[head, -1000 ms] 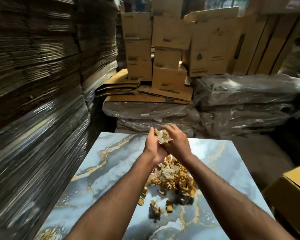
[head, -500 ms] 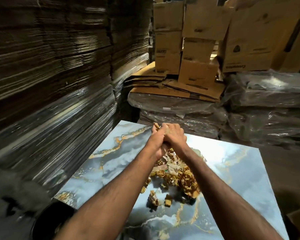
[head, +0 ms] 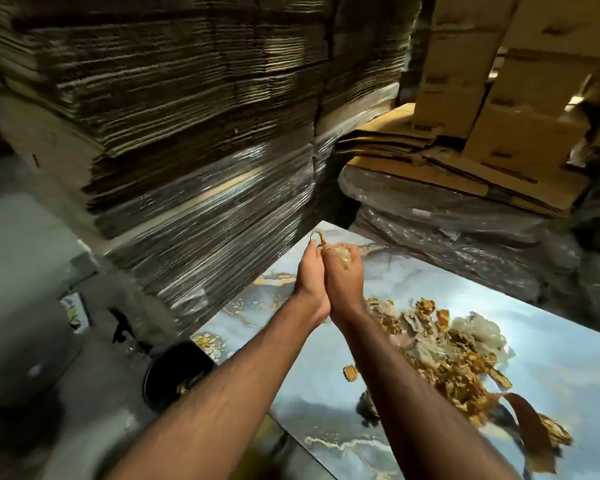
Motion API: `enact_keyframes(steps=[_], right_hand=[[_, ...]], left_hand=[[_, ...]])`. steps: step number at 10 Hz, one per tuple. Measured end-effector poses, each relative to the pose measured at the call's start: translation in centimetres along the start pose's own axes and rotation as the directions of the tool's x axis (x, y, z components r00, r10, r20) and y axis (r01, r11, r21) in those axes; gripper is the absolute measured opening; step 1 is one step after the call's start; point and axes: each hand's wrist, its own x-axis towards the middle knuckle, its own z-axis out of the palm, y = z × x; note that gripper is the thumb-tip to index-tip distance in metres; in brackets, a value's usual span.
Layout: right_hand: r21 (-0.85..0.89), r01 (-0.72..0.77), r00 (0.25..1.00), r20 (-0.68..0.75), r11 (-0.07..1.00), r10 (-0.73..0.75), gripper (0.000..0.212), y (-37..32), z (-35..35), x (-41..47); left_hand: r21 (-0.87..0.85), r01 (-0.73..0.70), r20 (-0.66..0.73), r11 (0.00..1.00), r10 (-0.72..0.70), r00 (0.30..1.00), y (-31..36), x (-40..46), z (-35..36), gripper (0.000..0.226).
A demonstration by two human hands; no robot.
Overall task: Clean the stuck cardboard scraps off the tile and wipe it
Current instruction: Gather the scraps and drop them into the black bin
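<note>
The fingers (head: 343, 252) of the right hand (head: 343, 282) curl round a small wad of pale and golden scraps (head: 344, 257), and the left hand (head: 310, 271) presses against it, its fingertips pinching a thin strip that sticks up from the bundle. Both hands are held together above the far left part of the tile (head: 326, 393), well clear of its surface.

The tile itself, glossy blue-grey with gold veins, lies flat in front of the person. Most of the job seems still ahead: a broad heap of cardboard scraps (head: 444, 355) spreads over the right half, with a loose piece (head: 350, 373) just beside the right forearm and a long brown curl (head: 530, 431) near the lower right edge. Whether those bits are still stuck or already loosened cannot be told. The left part of the tile looks bare of scraps.

A dark bucket (head: 177, 375) stands on the floor just beside the tile's left edge, a likely place for the handful. No cloth is visible, so wiping appears not yet begun.
</note>
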Motion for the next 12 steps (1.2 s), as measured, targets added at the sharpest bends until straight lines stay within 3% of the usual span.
enact_keyframes(steps=[1,2,3,4,5,6,7,8,9,10,11,12], right_hand=[[0.021,-0.024,1.0,0.012,0.999,0.024,0.005,1.0,5.9,0.2],[-0.06,-0.072,0.994,0.081,0.996,0.077,0.01,3.0,12.5,0.2],[-0.077,-0.277,0.938,0.193,0.958,0.286,0.019,5.2,19.7,0.2],[-0.175,-0.246,0.942,0.187,0.953,0.278,0.025,7.1,27.1,0.5],[-0.239,-0.272,0.937,0.156,0.932,0.314,0.023,9.3,33.4,-0.3],[-0.163,-0.397,0.877,0.223,0.903,0.425,0.013,12.3,38.1,-2.3],[-0.234,-0.432,0.824,0.291,0.871,0.486,0.012,16.7,41.0,-3.2],[-0.325,-0.451,0.793,0.281,0.831,0.54,0.009,22.1,43.0,-4.2],[-0.408,-0.529,0.736,0.216,0.744,0.641,0.022,28.4,44.5,-5.2],[-0.538,-0.62,0.625,0.1,0.571,0.774,0.075,35.0,45.7,-5.8],[-0.632,-0.652,0.524,0.022,0.418,0.851,0.113,41.0,45.7,-5.7],[-0.602,-0.691,0.436,0.095,0.4,0.895,0.134,46.4,45.3,-5.8]], left_hand=[[0.063,-0.03,-0.074,0.998,0.034,0.997,2.8,1.4,-4.6,0.045],[0.148,-0.087,-0.161,0.985,0.111,0.981,5.4,3.5,-9.9,0.053],[0.274,-0.135,-0.272,0.952,0.211,0.939,8.6,5.3,-15.7,0.038],[0.298,-0.172,-0.447,0.939,0.296,0.844,11.3,7.6,-22.1,0.029],[0.176,-0.168,-0.579,0.97,0.24,0.779,13.3,9.9,-28.7,0.028],[0.047,-0.156,-0.664,0.987,0.147,0.733,13.6,12.1,-34.8,0.015],[0.003,-0.043,-0.714,0.999,0.032,0.7,11.5,14.4,-40.0,0.017],[-0.114,0.197,-0.694,0.974,-0.22,0.686,8.5,16.8,-45.6,0.038],[-0.261,0.395,-0.62,0.881,-0.467,0.63,4.4,18.8,-51.8,0.058],[-0.325,0.512,-0.582,0.795,-0.595,0.553,-0.4,20.1,-56.5,0.109],[-0.207,0.572,-0.442,0.794,-0.597,0.669,-2.3,20.7,-58.2,0.091],[-0.158,0.585,-0.538,0.795,-0.567,0.624,-3.3,20.7,-59.5,0.059]])
